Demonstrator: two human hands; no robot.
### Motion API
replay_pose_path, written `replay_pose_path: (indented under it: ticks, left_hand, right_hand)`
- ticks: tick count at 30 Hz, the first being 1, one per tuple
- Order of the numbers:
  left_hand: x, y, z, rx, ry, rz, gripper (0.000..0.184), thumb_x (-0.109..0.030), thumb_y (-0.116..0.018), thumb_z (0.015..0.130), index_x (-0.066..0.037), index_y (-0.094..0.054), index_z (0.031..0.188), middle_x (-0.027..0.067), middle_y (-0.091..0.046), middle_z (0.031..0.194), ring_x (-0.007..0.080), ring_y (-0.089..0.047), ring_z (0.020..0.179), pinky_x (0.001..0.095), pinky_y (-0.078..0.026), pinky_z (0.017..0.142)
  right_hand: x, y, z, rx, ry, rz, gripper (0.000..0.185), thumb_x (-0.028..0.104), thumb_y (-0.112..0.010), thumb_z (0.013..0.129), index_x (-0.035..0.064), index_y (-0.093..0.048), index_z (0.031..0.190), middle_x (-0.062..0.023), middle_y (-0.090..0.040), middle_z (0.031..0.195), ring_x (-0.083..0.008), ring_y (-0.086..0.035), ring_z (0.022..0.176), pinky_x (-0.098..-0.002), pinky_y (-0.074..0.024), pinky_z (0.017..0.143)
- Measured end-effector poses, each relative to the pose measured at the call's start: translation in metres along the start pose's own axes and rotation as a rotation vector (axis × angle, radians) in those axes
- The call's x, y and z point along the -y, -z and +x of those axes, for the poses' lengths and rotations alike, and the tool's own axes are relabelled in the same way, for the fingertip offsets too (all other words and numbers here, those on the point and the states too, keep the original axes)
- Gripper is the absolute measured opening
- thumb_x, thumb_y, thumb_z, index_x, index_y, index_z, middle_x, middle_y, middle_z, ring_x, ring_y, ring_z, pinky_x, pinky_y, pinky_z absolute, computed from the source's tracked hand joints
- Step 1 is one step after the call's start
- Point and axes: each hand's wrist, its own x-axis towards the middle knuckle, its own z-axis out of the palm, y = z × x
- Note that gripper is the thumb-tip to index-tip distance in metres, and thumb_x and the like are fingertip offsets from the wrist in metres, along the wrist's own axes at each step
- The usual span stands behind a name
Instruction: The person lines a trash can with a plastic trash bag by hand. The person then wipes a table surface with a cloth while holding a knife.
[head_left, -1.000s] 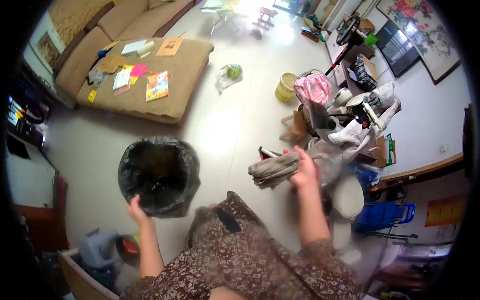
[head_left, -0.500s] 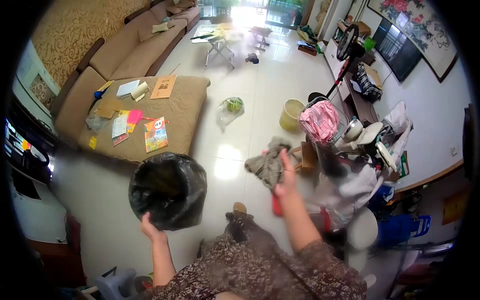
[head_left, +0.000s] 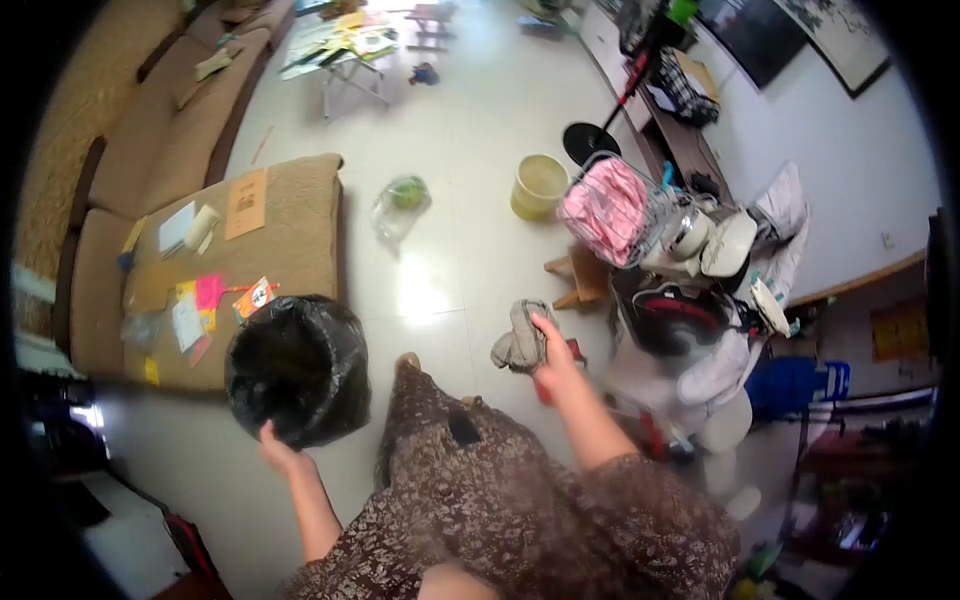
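A round bin lined with a black plastic bag (head_left: 335, 375) hangs at the lower left, its dark mouth facing up. My left hand (head_left: 283, 452) grips its near rim, thumb over the edge and the other fingers hidden beneath. To the right, my right hand (head_left: 556, 362) is closed around a crumpled grey-brown cloth (head_left: 522, 338), which sticks out to the left of the fingers. Below the hands spreads a brown patterned garment (head_left: 470, 500). Something red shows just behind my right hand.
A brown couch (head_left: 290, 215) bearing papers lies at left. Ahead on the floor are a bagged green round object (head_left: 405, 195) and a yellowish bucket (head_left: 538, 188). At right stand a wooden stool (head_left: 580, 275) and a basket with pink cloth (head_left: 606, 208).
The view has moved forward through the room, and the bin now overlaps the couch's near edge. The cloth has gone from a long roll to a smaller folded bunch in my right hand.
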Motion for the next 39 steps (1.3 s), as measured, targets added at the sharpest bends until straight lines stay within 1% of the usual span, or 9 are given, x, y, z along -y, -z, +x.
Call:
replay_pose_path:
  ticks: [7,15,16,17,24,26,33,35,39]
  left_hand:
    - [-0.022,-0.096,0.076,0.232,0.071,0.059,0.034,-0.018,-0.056,0.074,0.003,-0.051,0.100,0.0112,-0.054,0.101,0.0234,-0.053,0.092,0.0370,-0.044,0.080]
    - [-0.027,-0.214,0.115,0.271,-0.086,0.215,0.036,-0.020,-0.060,0.069,0.002,-0.051,0.096,0.0112,-0.055,0.093,0.0235,-0.056,0.080,0.0355,-0.048,0.072]
    - [-0.028,-0.227,0.114,0.292,0.000,0.213,0.042,-0.019,-0.060,0.071,0.001,-0.048,0.105,0.0121,-0.052,0.105,0.0235,-0.051,0.093,0.0380,-0.043,0.081]
    - [-0.019,-0.244,0.120,0.272,-0.082,0.159,0.033,-0.017,-0.061,0.068,0.002,-0.050,0.093,0.0107,-0.055,0.090,0.0234,-0.056,0.078,0.0348,-0.047,0.069]
    - [0.025,-0.355,0.158,0.315,-0.036,0.157,0.032,-0.015,-0.059,0.067,0.002,-0.051,0.093,0.0103,-0.055,0.084,0.0217,-0.055,0.071,0.0315,-0.047,0.062]
    - [0.039,-0.390,0.158,0.186,-0.064,0.237,0.036,-0.008,-0.059,0.066,0.004,-0.052,0.098,0.0105,-0.056,0.097,0.0219,-0.054,0.084,0.0333,-0.045,0.076]
    - [0.063,-0.486,0.150,0.126,0.026,0.089,0.046,-0.012,-0.059,0.065,0.005,-0.047,0.106,0.0135,-0.054,0.104,0.0239,-0.053,0.090,0.0337,-0.043,0.081]
    - [0.070,-0.504,0.159,-0.008,-0.036,0.237,0.049,-0.012,-0.058,0.065,0.006,-0.045,0.109,0.0142,-0.052,0.107,0.0248,-0.052,0.094,0.0349,-0.044,0.082]
    - [0.071,-0.566,0.142,-0.003,-0.049,0.141,0.050,-0.012,-0.058,0.065,0.006,-0.044,0.109,0.0147,-0.052,0.106,0.0250,-0.052,0.094,0.0365,-0.045,0.079]
  right_hand:
    - [-0.011,0.005,0.021,-0.150,0.081,0.193,0.028,0.027,-0.061,0.078,0.0106,-0.056,0.100,-0.0063,-0.059,0.091,-0.0250,-0.057,0.082,-0.0415,-0.0486,0.073]
    - [-0.004,-0.039,0.052,-0.250,0.125,0.224,0.037,0.035,-0.062,0.075,0.0124,-0.056,0.104,-0.0051,-0.059,0.095,-0.0252,-0.055,0.089,-0.0432,-0.0444,0.079]
    - [0.000,-0.035,0.062,-0.201,0.090,0.244,0.040,0.037,-0.061,0.075,0.0125,-0.056,0.106,-0.0056,-0.058,0.099,-0.0261,-0.053,0.094,-0.0441,-0.0414,0.084]
    - [0.007,-0.040,0.070,-0.196,0.074,0.241,0.040,0.037,-0.061,0.075,0.0125,-0.056,0.106,-0.0056,-0.058,0.099,-0.0261,-0.053,0.094,-0.0441,-0.0414,0.084]
    - [0.085,-0.082,0.152,-0.118,0.063,0.285,0.036,0.032,-0.052,0.079,0.0091,-0.056,0.106,-0.0068,-0.058,0.106,-0.0251,-0.053,0.097,-0.0417,-0.0391,0.088]
    - [0.113,-0.090,0.187,-0.156,0.023,0.210,0.035,0.031,-0.053,0.079,0.0091,-0.056,0.107,-0.0067,-0.059,0.104,-0.0249,-0.054,0.095,-0.0412,-0.0403,0.086]
    - [0.240,-0.175,0.287,-0.195,-0.008,-0.067,0.031,0.025,-0.055,0.079,0.0064,-0.055,0.104,-0.0063,-0.061,0.096,-0.0223,-0.058,0.086,-0.0368,-0.0474,0.075]
    - [0.275,-0.196,0.317,-0.169,-0.019,-0.137,0.030,0.025,-0.054,0.080,0.0069,-0.054,0.104,-0.0065,-0.061,0.096,-0.0214,-0.059,0.083,-0.0348,-0.0485,0.072]
    - [0.324,-0.244,0.380,-0.117,0.045,-0.184,0.032,0.026,-0.055,0.080,0.0066,-0.054,0.105,-0.0071,-0.061,0.096,-0.0213,-0.059,0.085,-0.0351,-0.0479,0.075]
